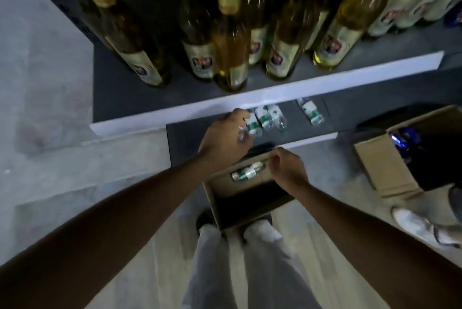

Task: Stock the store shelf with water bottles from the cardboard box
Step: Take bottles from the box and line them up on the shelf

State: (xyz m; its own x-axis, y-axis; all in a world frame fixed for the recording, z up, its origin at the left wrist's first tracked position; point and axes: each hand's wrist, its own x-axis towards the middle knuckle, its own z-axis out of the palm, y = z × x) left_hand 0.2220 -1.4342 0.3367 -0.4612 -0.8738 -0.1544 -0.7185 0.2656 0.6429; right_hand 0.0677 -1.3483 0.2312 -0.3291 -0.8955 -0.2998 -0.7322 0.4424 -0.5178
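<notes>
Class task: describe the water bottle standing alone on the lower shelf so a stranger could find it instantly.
Start at the lower shelf, the dark ledge beneath the row of wine bottles. A cluster of water bottles stands beside the left hand; the lone bottle stands apart, further right.

This is a shop, seen at a stocking aisle. A dark shelf unit (120,98) rises in tiers, each tier edged with a pale price strip (275,91). The far, upper tier carries rows of identical wine bottles (230,41) with gold foil tops and matching labels, faced forward as goods for sale. The lower tier (190,138) holds small water bottles (265,118) with green labels, lined side by side. On the grey floor (50,83) near the shelf stand two open cardboard boxes, one near (225,211) with a bottle in it, one to the right (385,166) holding blue items.
</notes>
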